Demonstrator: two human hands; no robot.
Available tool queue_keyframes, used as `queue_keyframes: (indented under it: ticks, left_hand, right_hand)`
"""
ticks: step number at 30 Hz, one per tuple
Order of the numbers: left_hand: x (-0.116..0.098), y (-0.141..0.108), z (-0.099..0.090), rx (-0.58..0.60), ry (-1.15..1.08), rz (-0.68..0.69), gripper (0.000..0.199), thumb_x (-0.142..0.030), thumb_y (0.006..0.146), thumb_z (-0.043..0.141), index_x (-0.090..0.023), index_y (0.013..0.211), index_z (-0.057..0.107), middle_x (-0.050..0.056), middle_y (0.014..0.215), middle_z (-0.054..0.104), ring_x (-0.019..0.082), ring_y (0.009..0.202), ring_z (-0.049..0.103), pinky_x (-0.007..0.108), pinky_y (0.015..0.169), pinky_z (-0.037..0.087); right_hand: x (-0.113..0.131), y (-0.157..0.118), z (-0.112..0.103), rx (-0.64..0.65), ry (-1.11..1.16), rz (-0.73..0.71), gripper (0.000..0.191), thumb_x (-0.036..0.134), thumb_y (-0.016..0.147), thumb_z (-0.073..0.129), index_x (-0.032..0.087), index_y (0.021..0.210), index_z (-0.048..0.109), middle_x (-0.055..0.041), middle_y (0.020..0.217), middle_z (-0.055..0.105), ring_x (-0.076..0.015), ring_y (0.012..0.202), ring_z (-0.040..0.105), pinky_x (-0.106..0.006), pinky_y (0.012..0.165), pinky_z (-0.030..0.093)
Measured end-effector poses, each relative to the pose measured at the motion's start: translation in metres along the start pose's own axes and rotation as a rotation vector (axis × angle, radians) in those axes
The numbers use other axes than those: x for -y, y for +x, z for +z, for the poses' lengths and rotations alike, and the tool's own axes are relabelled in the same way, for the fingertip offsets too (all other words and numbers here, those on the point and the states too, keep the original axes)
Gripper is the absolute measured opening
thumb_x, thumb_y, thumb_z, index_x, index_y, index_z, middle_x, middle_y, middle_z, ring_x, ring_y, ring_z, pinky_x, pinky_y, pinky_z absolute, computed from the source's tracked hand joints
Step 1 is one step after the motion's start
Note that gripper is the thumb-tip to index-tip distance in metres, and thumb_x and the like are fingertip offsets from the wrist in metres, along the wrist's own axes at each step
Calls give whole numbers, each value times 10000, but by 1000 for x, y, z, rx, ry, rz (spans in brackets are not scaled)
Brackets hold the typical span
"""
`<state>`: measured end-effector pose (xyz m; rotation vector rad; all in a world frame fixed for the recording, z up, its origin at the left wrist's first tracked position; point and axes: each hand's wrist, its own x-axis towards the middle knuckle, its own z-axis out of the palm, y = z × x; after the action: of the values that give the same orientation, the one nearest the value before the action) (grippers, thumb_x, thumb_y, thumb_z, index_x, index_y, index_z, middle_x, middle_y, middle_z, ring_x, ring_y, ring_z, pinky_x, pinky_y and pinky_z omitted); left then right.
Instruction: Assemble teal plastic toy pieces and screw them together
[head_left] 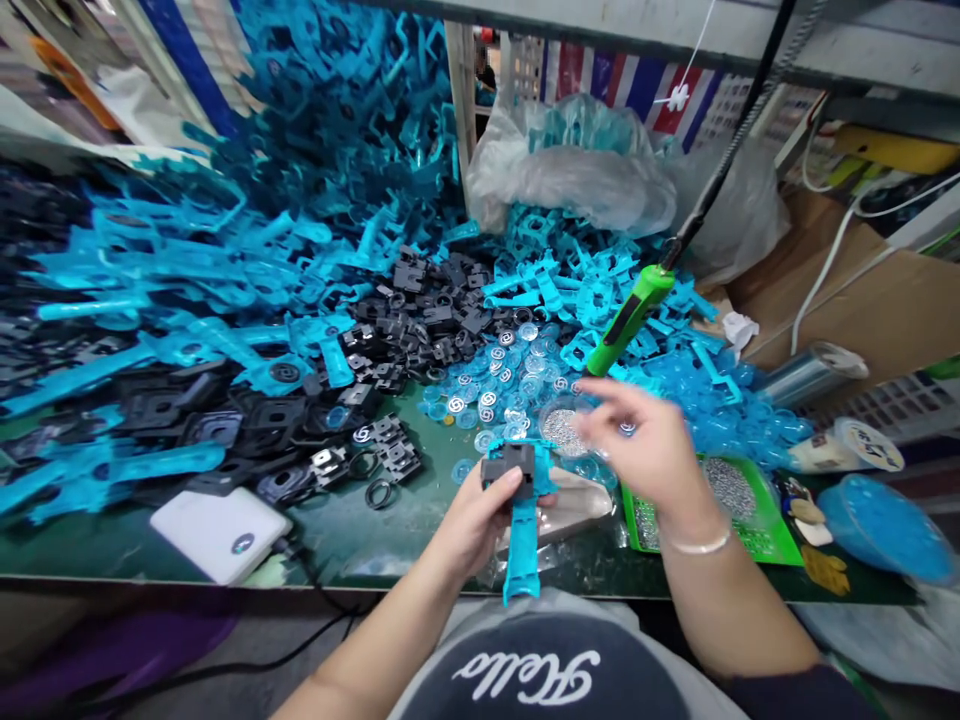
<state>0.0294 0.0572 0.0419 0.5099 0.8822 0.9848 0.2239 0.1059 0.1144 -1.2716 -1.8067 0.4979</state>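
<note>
Shirt front (525, 675): dark panel with white script at the lower edge, nearest the camera.

Left hand (469, 525): closed around the stem of a teal plastic part (521, 550), one fingertip (511, 478) resting on the black plastic block (508, 467) seated at its upper end.

Part axis: long axis runs roughly straight away from the body; block end points up and out, stem end points down toward the shirt front.

Right hand (645, 445): open, fingers loosely spread, nothing visibly gripped; just right of the block and apart from it. Left hand is the nearer.

Beside right fingertips: clear round dish of silver granules (562, 430); whether they touch it, cannot tell.

Right wrist: metal bangle (694, 545).

Right of the hands: green tray (780, 545) holding more granules.

Above the hands: green-gripped tool (628, 318) hanging on a black cord (720, 160).

Bench: heaps of teal moulded parts (600, 290), black plastic parts (420, 310) and clear discs (499, 375); white flat box (217, 535) at front left.
</note>
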Motion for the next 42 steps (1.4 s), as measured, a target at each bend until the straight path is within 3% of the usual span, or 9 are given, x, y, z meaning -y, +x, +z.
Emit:
queue_keyframes:
  ticks: [2,3,6,8,13,19,26,42]
  left_hand:
    - [3,-1,-6,-27,44,24,650,-596,582,916,-184,1017,665,62,863,761,246,690,718,306,586,555]
    - [5,-1,-9,-34,74,52,641,-602,586,911,-179,1007,674,62,873,758,247,727,716,304,613,557]
    - [11,2,-18,-18,178,111,599,-593,623,889,-159,998,715,78,934,760,255,853,704,305,730,555]
    - [14,4,-23,-22,236,114,590,-583,644,875,-152,1017,724,92,971,763,270,887,699,329,784,551]
    - [21,8,-25,-23,255,55,603,-567,684,840,-141,1094,723,102,1000,767,275,897,705,344,815,542]
    - [37,25,2,-11,478,53,510,-571,709,792,-149,989,731,68,873,759,255,804,685,342,767,528]
    - [38,31,24,46,708,105,465,-510,749,737,-168,1064,724,114,1073,792,347,1050,710,459,999,505]
    - [36,27,28,27,741,91,445,-517,768,727,-171,1046,728,103,1043,799,348,1006,718,453,954,526]
  right_hand:
    - [-19,25,2,-379,43,17,619,461,719,882,208,1229,639,-62,951,737,-228,863,719,-425,822,622]
    - [-27,36,5,-426,94,24,671,486,650,917,209,1190,630,-76,1018,730,-242,914,716,-438,836,622]
    - [-44,48,17,-308,308,55,505,543,702,868,212,997,627,-59,960,726,-222,850,720,-412,775,631]
    - [-50,37,17,-277,440,33,426,562,810,782,227,1006,608,-27,880,707,-184,751,708,-361,702,622]
    - [-74,-21,-12,-319,665,26,419,640,939,579,295,1177,580,33,779,576,-111,546,572,-244,452,453]
    - [-110,-64,-29,-514,643,0,527,742,821,654,216,845,631,10,774,517,-98,536,500,-239,427,378]
    - [-109,-86,-24,-487,648,36,596,814,788,612,220,833,601,20,718,510,-110,490,487,-249,403,370]
    - [-114,-92,-16,-508,615,37,568,792,807,600,224,812,587,27,694,507,-112,486,492,-238,402,342]
